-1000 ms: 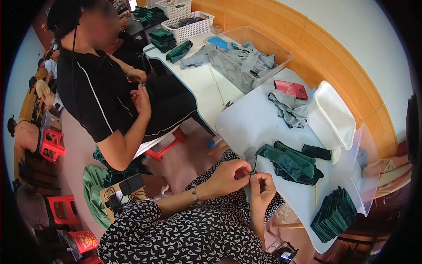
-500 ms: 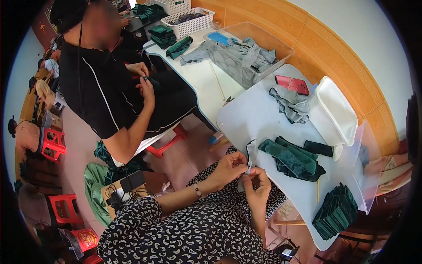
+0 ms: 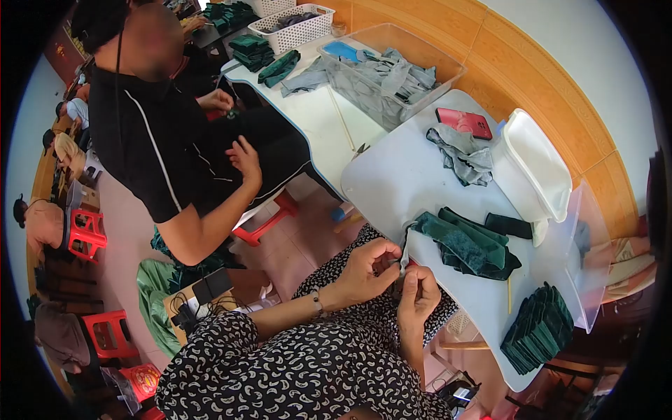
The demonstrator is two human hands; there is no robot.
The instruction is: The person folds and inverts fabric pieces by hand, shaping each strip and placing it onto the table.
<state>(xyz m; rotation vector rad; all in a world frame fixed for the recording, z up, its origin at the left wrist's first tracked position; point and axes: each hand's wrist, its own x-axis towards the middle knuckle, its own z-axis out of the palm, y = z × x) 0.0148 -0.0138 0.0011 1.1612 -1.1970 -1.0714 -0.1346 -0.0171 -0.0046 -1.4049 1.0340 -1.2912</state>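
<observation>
Over the last half second, the left hand (image 3: pixel 365 274) and right hand (image 3: pixel 418 297) have shifted slightly along the grey strip (image 3: pixel 406 252), each grip pinched on it beside the counter (image 3: pixel 392 175). Work on it seems unfinished. A co-worker's hands (image 3: pixel 243 161), together then, are now apart.

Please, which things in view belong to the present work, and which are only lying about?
Probably for the work:
- held strip
- green cloths
- green stack
- grey cloth

Probably just lying about:
- phone
- cables
</observation>
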